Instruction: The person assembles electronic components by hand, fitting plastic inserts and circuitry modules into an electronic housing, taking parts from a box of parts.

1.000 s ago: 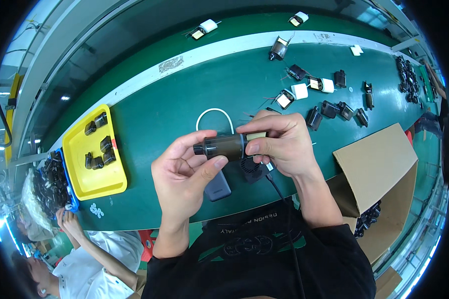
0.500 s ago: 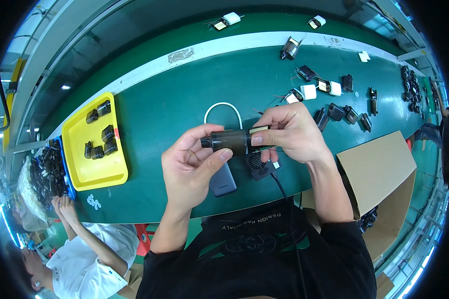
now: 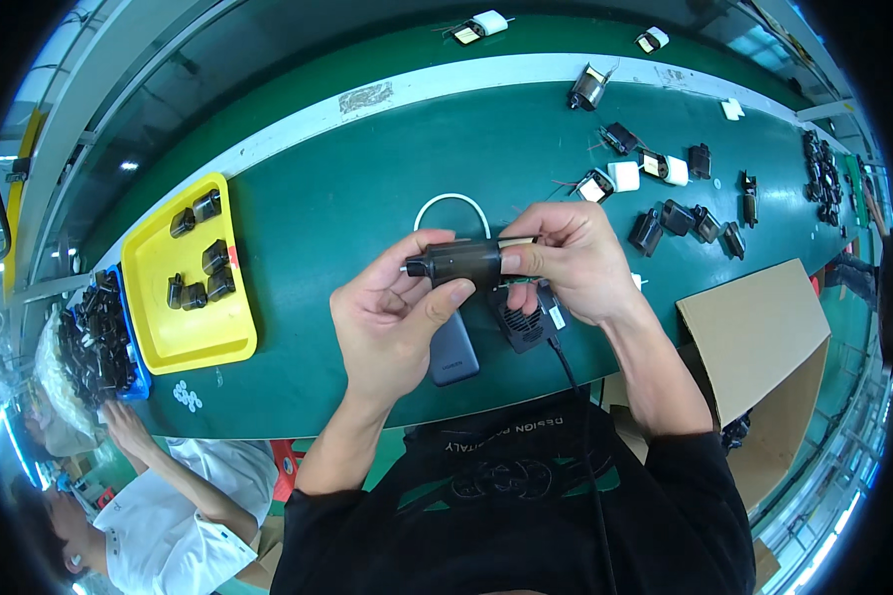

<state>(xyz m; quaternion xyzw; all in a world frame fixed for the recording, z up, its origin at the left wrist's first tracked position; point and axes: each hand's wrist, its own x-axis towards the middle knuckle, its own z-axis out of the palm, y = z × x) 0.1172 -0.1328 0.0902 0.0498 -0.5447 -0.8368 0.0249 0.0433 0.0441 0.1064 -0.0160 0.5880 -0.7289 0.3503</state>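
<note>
While the left hand [image 3: 385, 322] grips the dark housing [image 3: 466, 260] above the green table [image 3: 327, 208], the right hand [image 3: 577, 263] pinches a pale-padded insert [image 3: 518, 242] at the housing's right end; the insert appears partly seated, a section remaining outside.

A yellow tray [image 3: 193, 335] lies at the left of the green bench [image 3: 347, 178], just beside a blue bin [image 3: 137, 374]. Small white rings [image 3: 187, 397] lie near the tray. A power bank [image 3: 453, 354] and a black fan [image 3: 519, 332] rest near the front edge, with a white cable [image 3: 453, 196] arching beyond them. A cardboard box [image 3: 754, 332] stands open at the right. At the lower left is a co-worker [image 3: 174, 521] in white, near a red stool [image 3: 286, 471].
</note>
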